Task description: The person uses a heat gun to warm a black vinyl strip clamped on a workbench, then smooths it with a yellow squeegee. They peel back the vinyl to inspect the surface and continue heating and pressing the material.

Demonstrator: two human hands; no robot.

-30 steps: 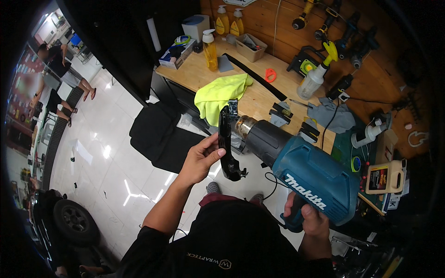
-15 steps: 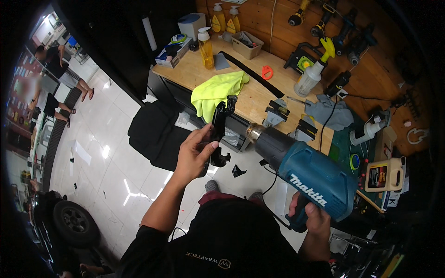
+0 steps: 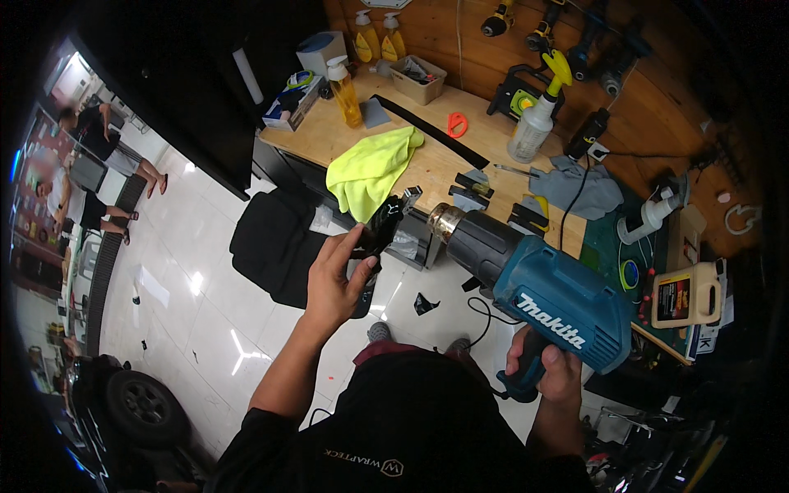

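Observation:
Between the thumb and fingers of my left hand [image 3: 335, 275] is a glossy black plastic trim piece [image 3: 381, 223], tilted, with clip-like ends. My right hand [image 3: 544, 366] is wrapped round the handle of a teal and black heat gun [image 3: 552, 296]. Its metal nozzle [image 3: 445, 220] points left at the trim piece, a short gap away from it. Part of the piece's lower end is hidden behind my fingers. Just beyond the piece, a bright yellow cloth [image 3: 374, 168] hangs over the workbench edge.
On the wooden workbench [image 3: 312, 141] lie a long black strip [image 3: 431, 131], an orange cutter [image 3: 457, 125], a spray bottle [image 3: 532, 127] and a grey cloth [image 3: 579, 191]. A black-covered seat [image 3: 275, 246] stands below. A black scrap [image 3: 425, 304] and the gun's cord [image 3: 485, 316] are near my feet.
My left hand has turned the black trim piece, so its lower end no longer shows below my fingers. The heat gun's nozzle has come slightly left and up, nearer to it.

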